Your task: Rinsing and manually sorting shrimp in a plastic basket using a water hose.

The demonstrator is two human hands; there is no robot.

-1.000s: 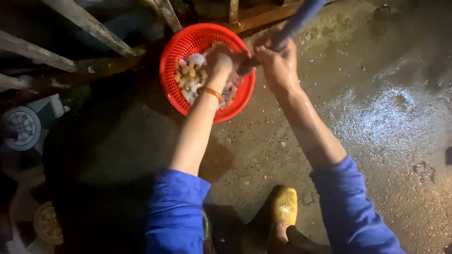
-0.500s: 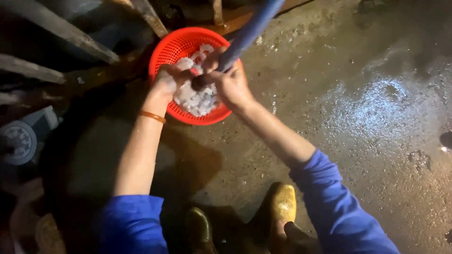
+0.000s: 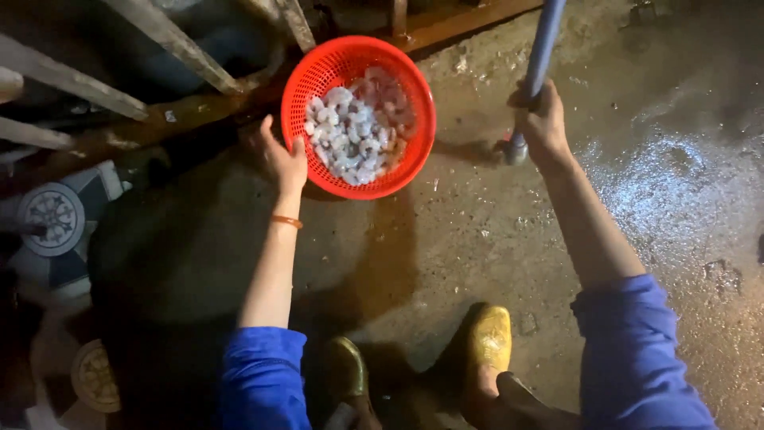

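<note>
A round red plastic basket (image 3: 318,68) holds a heap of pale peeled shrimp (image 3: 354,135) and tilts above the wet concrete floor. My left hand (image 3: 282,159) grips its near left rim; an orange band circles that wrist. To the right, my right hand (image 3: 541,119) is closed around a blue hose (image 3: 543,44) whose nozzle end points down at the floor, well apart from the basket. Both forearms come out of blue sleeves.
Wet, gritty concrete floor (image 3: 660,183) spreads to the right. Grey slats (image 3: 171,40) and a rusty beam (image 3: 454,24) run along the top. A patterned tile (image 3: 56,215) lies at the left. My yellow boots (image 3: 489,338) stand at the bottom.
My right hand has pulled the blue hose out of the basket and swung it right, down toward the floor. My left hand left the shrimp and now holds the basket's rim.
</note>
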